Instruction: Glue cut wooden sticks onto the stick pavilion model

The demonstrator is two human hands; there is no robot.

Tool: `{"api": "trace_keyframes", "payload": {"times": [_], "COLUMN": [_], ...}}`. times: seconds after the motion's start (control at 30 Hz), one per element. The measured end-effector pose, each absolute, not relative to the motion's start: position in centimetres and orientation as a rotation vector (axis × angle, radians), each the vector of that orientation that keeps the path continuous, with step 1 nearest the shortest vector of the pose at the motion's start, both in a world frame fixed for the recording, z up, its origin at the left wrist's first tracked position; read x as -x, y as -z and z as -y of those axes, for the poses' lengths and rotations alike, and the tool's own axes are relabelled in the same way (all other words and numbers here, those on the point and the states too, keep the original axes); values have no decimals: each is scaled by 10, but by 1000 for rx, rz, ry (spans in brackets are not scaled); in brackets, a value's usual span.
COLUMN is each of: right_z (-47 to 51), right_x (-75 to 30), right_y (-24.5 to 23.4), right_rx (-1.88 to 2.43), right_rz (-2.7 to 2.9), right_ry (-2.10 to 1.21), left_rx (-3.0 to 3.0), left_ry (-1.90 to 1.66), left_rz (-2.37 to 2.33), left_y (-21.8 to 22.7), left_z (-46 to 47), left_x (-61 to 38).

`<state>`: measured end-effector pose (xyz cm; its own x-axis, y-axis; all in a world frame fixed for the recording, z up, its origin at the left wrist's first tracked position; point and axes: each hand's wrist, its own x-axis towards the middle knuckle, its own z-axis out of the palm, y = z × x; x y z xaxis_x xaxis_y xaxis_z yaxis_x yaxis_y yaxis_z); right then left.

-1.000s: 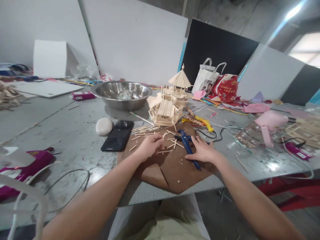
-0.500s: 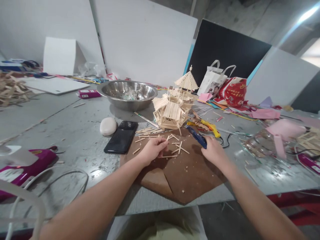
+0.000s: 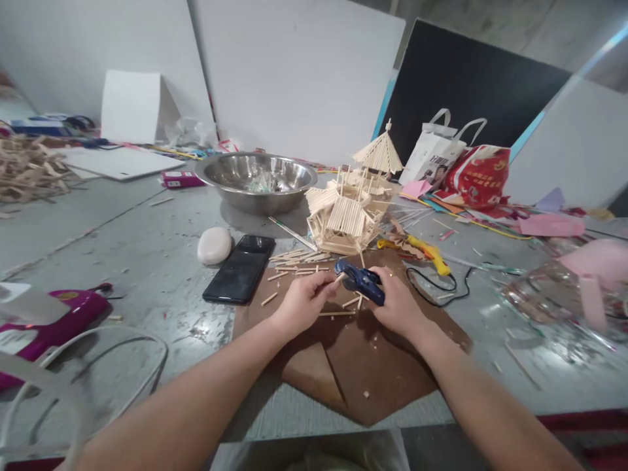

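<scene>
My left hand [image 3: 303, 302] is closed in a pinch round a short wooden stick [image 3: 340, 278]. The stick's end points right, at the jaws of dark blue cutters [image 3: 362, 281]. My right hand [image 3: 396, 302] is wrapped round the cutters' handles. Whether the jaws touch the stick is hard to tell. Below both hands lies a brown board [image 3: 387, 366] with cut stick pieces and crumbs on it. Just behind them stands a small pavilion model [image 3: 346, 216] built of wooden sticks. Loose sticks [image 3: 299, 256] lie at the board's back edge.
A black phone [image 3: 240, 269] and a white rounded case [image 3: 214, 246] lie left of the board. Behind is a steel basin [image 3: 260, 196]. A yellow-handled tool [image 3: 434, 258] with a black cord sits right. A purple glue gun [image 3: 63, 314] and white cable occupy the left.
My right hand has brought the cutters leftward to the stick in my left hand. My left hand has shifted slightly right, and the view has tilted a little.
</scene>
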<state>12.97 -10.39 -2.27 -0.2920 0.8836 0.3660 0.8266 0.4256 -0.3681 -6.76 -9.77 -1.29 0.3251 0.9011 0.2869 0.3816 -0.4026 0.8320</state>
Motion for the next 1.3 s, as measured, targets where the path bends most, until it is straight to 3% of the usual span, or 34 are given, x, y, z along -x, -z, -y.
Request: {"api": "trace_keyframes", "payload": {"times": [1.3], "right_z": [115], "right_x": [-127], "right_y": [26], "right_rx": [1477], "right_rz": [2185], "right_ry": [-36], "left_rx": [-2188], "left_ry": [-1024], "left_rz": [-1070], "left_y": [9], "left_z": [109], "left_x": [60]}}
